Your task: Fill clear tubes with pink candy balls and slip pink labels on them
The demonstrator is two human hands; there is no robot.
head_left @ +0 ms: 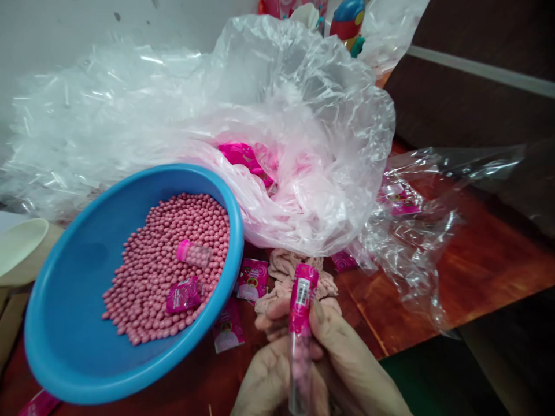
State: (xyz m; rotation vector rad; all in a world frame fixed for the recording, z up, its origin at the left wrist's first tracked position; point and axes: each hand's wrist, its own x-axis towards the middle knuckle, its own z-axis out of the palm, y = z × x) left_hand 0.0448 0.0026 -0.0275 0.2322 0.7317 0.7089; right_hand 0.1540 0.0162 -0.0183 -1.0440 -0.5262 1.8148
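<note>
My left hand (273, 375) and my right hand (347, 364) meet at the bottom of the view, both with fingers closed on a transparent plastic tube (300, 341). The tube stands nearly upright, with a pink label and top, and holds pink beads. To the left, a blue plastic basin (82, 388) holds a heap of pink candy beads (147, 277). A small capped tube (193, 254) and a pink sachet (184, 294) lie on the heap. More pink sachets (252, 279) lie on the table beside the basin. A crumpled pinkish cloth (295, 283) sits just beyond my hands.
A large transparent plastic bag (312, 190) with pink items inside is heaped behind the basin, against a white wall (65, 23). Loose plastic film (407, 242) lies on the reddish wooden table (481, 277). A cream bowl (19, 245) sits at the left edge.
</note>
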